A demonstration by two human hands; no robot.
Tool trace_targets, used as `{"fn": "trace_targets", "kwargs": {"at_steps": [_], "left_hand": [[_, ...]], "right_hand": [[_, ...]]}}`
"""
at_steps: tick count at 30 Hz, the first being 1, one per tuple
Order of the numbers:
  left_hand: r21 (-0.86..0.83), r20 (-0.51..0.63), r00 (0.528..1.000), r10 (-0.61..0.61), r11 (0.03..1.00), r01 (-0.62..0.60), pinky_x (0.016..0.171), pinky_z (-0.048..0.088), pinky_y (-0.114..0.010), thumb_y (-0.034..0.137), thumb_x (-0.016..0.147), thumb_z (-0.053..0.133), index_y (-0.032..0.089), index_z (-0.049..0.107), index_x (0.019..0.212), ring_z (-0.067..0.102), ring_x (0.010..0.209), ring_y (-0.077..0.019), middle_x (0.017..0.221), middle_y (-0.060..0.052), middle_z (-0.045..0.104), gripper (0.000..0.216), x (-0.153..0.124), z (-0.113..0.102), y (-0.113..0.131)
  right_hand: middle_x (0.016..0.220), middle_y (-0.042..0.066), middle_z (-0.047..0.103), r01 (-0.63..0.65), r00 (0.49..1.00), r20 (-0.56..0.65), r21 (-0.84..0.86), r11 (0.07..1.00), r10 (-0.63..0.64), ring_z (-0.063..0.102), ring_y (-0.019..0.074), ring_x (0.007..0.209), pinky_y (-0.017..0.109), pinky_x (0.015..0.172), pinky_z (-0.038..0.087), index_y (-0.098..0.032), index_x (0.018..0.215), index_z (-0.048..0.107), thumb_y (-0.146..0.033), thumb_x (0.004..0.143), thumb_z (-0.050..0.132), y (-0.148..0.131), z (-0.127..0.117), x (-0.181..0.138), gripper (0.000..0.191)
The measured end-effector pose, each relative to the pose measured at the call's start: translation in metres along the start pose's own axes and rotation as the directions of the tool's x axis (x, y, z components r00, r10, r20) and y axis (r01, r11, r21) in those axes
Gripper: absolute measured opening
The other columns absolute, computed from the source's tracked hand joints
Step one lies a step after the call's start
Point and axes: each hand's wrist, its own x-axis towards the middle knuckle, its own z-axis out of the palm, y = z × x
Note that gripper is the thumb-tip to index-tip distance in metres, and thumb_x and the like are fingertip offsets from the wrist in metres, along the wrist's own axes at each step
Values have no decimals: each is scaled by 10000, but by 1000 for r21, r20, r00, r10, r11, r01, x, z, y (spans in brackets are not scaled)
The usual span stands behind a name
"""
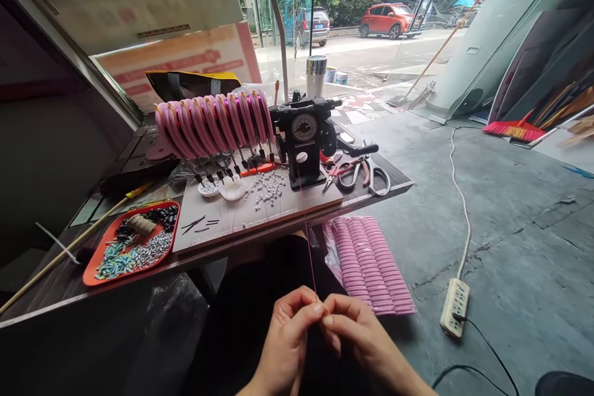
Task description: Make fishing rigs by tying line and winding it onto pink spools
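Both my hands meet above my lap, fingertips nearly touching. My left hand (293,331) pinches a thin pink line (310,260) that runs up toward a black hand-cranked winder (304,142) on the table. My right hand (355,328) is pinched closed beside it, at the line's lower end; what sits between its fingertips is too small to make out. Left of the winder stands a row of pink foam spools (213,124) with lines and dark clips hanging from them. Small whitish beads (269,190) lie scattered on the board below.
Scissors (334,173) and pliers (375,179) lie at the table's right end. An orange tray (95,269) of small parts sits left. A pack of pink spools (371,266) is under the table edge. A power strip (455,307) lies on the floor.
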Motion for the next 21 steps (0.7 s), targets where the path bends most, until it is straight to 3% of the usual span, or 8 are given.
{"fn": "trace_targets", "kwargs": {"at_steps": [4,8,11,13,15,16,18,21], "left_hand": [[50,25,998,56,997,-57,653,417,-199,178,659,645,152,587,542,505,629,-122,595,-4,557,133,1,-1,0],[217,65,996,65,973,-77,729,409,-248,259,698,636,150,646,603,508,686,-161,624,-29,590,145,3,-9,0],[487,156,986,51,865,-122,712,413,-272,331,758,601,159,668,626,533,687,-185,639,-45,596,227,3,-15,14],[744,239,942,235,580,-333,728,416,-293,324,785,575,175,693,686,555,732,-209,721,-68,614,214,5,-13,31],[835,435,779,451,123,-537,876,376,-343,257,790,565,217,700,895,559,927,-257,966,-97,636,176,10,-5,51],[780,588,689,423,-74,-621,989,290,-378,212,797,546,247,674,1004,518,1068,-278,1105,-94,617,245,15,2,60],[593,805,561,194,-311,-743,1075,168,-382,153,825,496,266,642,1058,476,1167,-259,1134,-75,621,297,28,17,76],[343,890,448,-86,-522,-781,1030,259,-357,116,839,456,203,659,843,600,843,-213,771,-60,654,221,49,37,91]], "right_hand": [[562,-44,498,46,999,33,-119,992,-42,384,71,505,204,509,285,-144,724,598,-273,634,672,-22,-3,8,174],[552,-45,459,73,993,99,-163,984,-57,352,65,513,206,512,255,-135,671,553,-367,695,684,-24,3,14,267],[512,-61,411,33,997,77,-84,996,-27,320,56,497,200,496,213,-141,657,517,-403,698,694,-18,1,13,318],[506,-66,406,22,998,62,-67,997,-18,317,52,489,196,494,203,-143,671,517,-405,702,696,-15,-5,10,318],[503,-66,409,29,998,53,-86,996,-25,320,53,487,197,493,201,-146,682,520,-402,713,692,-15,-12,6,310],[504,-65,408,36,998,46,-94,995,-32,318,55,487,198,492,202,-149,680,514,-405,723,684,-15,-16,4,310],[510,-65,397,52,999,17,-113,992,-50,303,58,488,201,487,202,-154,672,500,-416,741,667,-19,-24,0,318],[555,-59,390,103,990,-76,-202,974,-120,308,67,514,203,501,238,-157,692,510,-438,743,658,-31,-33,-5,321]]}}
